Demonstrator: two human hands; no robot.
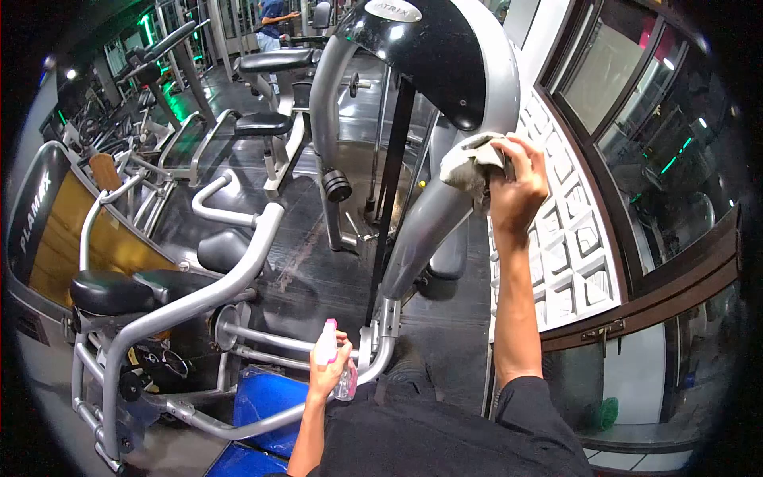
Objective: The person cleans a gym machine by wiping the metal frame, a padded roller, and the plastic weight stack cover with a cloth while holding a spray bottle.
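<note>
My right hand [518, 183] is closed on a pale, greyish cloth [467, 168] and presses it against the thick silver frame [429, 226] of a gym machine. The cloth is bunched, with part of it hidden behind my fingers. Lower down, near my body, my left hand [332, 367] grips a spray bottle [346, 383] with a pink and white trigger head. The bottle's clear body shows below my fingers. Above the cloth is the machine's black cover [437, 63] with an oval badge.
A silver tubular machine with a black padded seat [111, 292] stands at left, beside a blue panel [270, 401] on the floor. White lattice wall [568, 215] and a dark-framed window [636, 103] run along the right. Another person [273, 20] stands far back.
</note>
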